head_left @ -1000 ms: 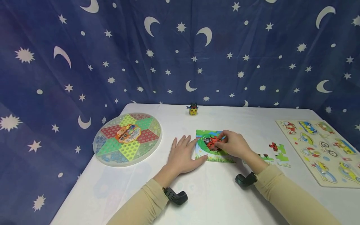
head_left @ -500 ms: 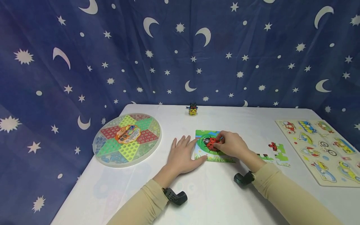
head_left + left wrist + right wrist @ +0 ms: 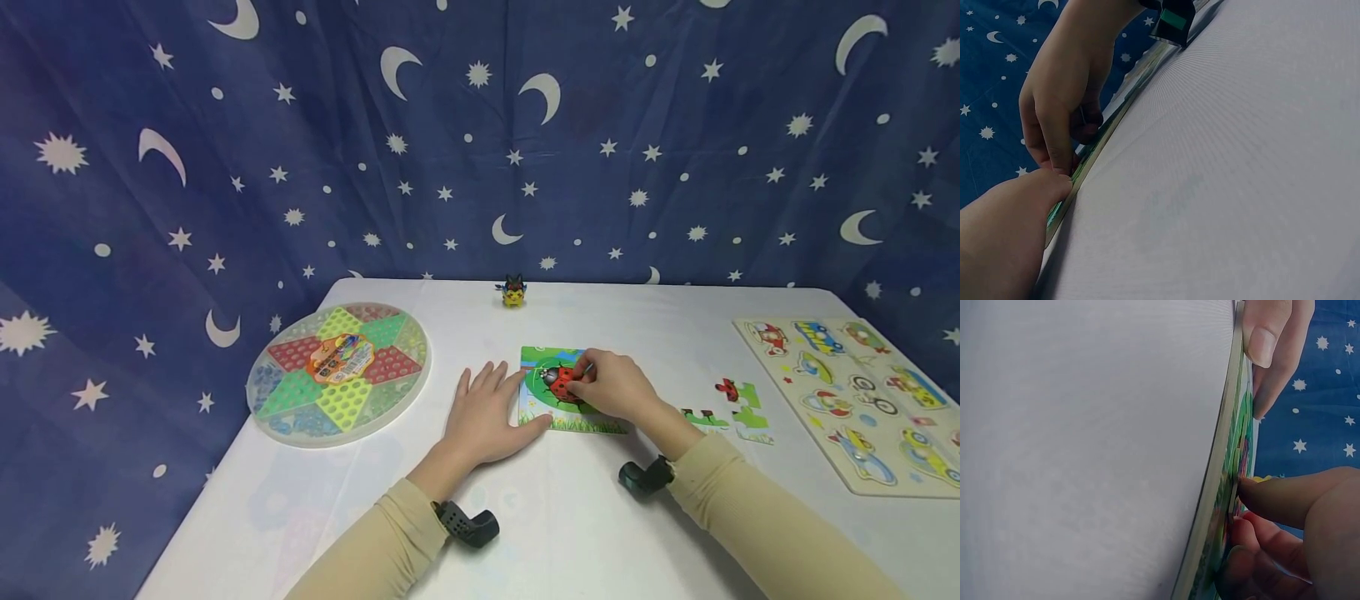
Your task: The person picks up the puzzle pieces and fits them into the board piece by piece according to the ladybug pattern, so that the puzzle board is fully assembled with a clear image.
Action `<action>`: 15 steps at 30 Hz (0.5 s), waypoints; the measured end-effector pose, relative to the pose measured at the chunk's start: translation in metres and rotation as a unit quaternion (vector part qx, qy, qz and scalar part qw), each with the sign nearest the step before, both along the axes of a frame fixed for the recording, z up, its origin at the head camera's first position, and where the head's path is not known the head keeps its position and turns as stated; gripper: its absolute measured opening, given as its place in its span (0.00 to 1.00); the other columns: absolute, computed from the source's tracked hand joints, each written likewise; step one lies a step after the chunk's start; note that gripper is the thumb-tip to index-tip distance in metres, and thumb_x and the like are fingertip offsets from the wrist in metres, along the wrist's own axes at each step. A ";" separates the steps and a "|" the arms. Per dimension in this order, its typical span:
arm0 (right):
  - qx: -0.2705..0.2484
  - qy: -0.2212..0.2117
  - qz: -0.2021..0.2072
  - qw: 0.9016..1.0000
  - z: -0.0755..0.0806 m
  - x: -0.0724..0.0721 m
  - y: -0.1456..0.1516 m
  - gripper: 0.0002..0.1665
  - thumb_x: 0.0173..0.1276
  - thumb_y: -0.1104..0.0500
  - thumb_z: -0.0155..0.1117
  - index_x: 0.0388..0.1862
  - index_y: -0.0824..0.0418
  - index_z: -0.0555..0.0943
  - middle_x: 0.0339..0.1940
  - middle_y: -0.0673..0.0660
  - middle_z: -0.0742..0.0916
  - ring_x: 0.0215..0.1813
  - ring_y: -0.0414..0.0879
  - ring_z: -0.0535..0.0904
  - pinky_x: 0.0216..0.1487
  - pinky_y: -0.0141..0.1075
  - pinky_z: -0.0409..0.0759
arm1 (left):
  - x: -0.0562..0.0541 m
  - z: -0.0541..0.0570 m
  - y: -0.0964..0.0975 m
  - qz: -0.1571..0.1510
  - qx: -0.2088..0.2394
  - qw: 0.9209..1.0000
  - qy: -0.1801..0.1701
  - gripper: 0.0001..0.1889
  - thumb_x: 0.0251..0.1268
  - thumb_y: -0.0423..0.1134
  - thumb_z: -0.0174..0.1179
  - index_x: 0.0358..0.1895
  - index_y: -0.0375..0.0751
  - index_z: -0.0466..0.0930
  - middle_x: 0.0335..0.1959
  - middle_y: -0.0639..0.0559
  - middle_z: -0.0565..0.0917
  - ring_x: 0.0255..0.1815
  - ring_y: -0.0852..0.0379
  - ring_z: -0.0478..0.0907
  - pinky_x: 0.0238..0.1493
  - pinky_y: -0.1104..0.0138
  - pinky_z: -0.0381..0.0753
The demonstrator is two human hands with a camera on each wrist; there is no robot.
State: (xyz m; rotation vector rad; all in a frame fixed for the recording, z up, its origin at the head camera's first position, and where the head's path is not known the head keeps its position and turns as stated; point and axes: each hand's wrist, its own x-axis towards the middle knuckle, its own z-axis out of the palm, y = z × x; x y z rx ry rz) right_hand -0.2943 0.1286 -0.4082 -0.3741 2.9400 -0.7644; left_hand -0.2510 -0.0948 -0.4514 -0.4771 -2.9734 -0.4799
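Observation:
A square ladybug jigsaw puzzle (image 3: 538, 407) in a thin tray lies flat on the white table. My left hand (image 3: 486, 419) rests along its left side with fingers straight and spread, the thumb on the lower left corner. Over the right half, my right hand (image 3: 619, 386) reaches down and covers part of the picture. In the right wrist view, its thumb and fingers pinch a thin puzzle piece (image 3: 1234, 497) right at the picture's surface. Several loose pieces (image 3: 747, 419), green with red and black parts, lie to the right of the right wrist.
On the left sits a round Chinese checkers board (image 3: 390, 364). A wooden peg puzzle (image 3: 847, 408) with vehicle pictures lies at the right edge. At the back stands a small yellow and black figurine (image 3: 513, 292), before a blue star-patterned curtain (image 3: 450, 108).
My right hand and forearm have shifted slightly left, fingers staying on the ladybug picture. The left hand keeps its place at the puzzle's edge.

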 end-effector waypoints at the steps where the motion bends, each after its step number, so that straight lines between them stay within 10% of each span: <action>1: -0.002 0.002 0.001 1.000 0.000 0.000 0.000 0.10 0.68 0.55 0.72 0.38 0.59 0.81 0.27 0.52 0.83 0.30 0.47 0.76 0.32 0.39 0.74 | 0.000 0.000 0.000 0.000 0.000 1.000 0.000 0.46 0.64 0.78 0.47 0.79 0.54 0.66 0.79 0.45 0.63 0.82 0.46 0.53 0.79 0.44 0.41; 15: -0.016 0.027 0.023 0.999 -0.003 0.002 0.013 0.09 0.72 0.53 0.68 0.36 0.57 0.82 0.27 0.49 0.83 0.30 0.46 0.75 0.34 0.40 0.73 | 0.001 0.000 0.000 -0.004 0.011 1.000 0.007 0.45 0.64 0.76 0.49 0.78 0.54 0.66 0.79 0.44 0.64 0.81 0.45 0.54 0.79 0.44 0.41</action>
